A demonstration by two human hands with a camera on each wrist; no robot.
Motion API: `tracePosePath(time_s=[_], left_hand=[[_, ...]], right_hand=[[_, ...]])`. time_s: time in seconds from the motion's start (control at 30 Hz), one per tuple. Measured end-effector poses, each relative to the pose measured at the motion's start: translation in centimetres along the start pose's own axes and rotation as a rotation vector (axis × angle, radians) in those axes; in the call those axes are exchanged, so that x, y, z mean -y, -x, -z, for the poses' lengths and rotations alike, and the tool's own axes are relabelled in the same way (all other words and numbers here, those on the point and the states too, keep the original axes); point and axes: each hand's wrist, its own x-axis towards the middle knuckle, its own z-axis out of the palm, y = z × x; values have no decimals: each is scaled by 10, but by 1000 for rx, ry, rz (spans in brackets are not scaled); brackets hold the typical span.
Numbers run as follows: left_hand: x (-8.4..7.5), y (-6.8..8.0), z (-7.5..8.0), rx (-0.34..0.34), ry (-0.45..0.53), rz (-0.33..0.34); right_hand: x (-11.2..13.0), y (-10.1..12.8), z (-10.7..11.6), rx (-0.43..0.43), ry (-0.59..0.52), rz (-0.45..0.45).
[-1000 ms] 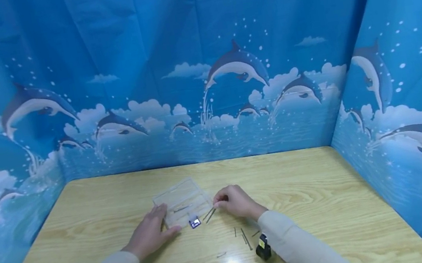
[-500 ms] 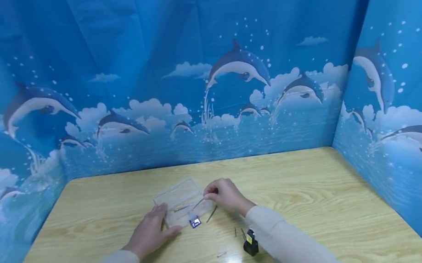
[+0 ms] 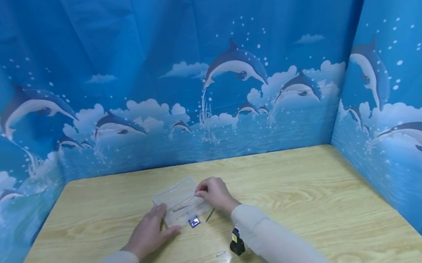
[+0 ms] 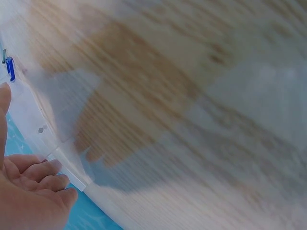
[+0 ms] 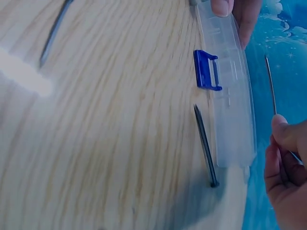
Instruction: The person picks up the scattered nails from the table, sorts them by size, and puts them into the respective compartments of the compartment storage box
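A clear plastic box (image 3: pixel 177 220) with a blue latch (image 3: pixel 194 221) lies open on the table. My left hand (image 3: pixel 153 231) holds its left side, thumb at the front and fingers at the back; the left wrist view shows these fingers (image 4: pixel 42 178) bent along the box's edge. Above the box's right part, my right hand (image 3: pixel 215 194) pinches a thin metal nail (image 5: pixel 270 84) between thumb and fingers. At least one nail (image 3: pixel 180 208) is inside the box. Another nail (image 5: pixel 205 146) lies on the table just in front of the box, near the latch.
A small nail (image 3: pixel 221 254) lies on the wooden table (image 3: pixel 312 207) nearer to me. The right wrist view shows one more nail (image 5: pixel 55 33). A black wrist camera (image 3: pixel 236 242) sits at the right sleeve. Blue dolphin-print curtains (image 3: pixel 199 59) stand behind and at the sides.
My right hand has moved left from beside the box to above it, carrying a nail up off the table. The right sleeve now covers several nails seen earlier. My left hand has stayed put.
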Motion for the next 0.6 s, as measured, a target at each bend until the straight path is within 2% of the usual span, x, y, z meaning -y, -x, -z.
tracePosePath(time_s=[0.37, 0.6], left_hand=[[1, -1, 0, -5, -1, -15], [3, -1, -1, -6, -4, -13]], right_hand=[[3, -4, -16, -61, 25, -55], [6, -5, -21, -72, 79, -50]])
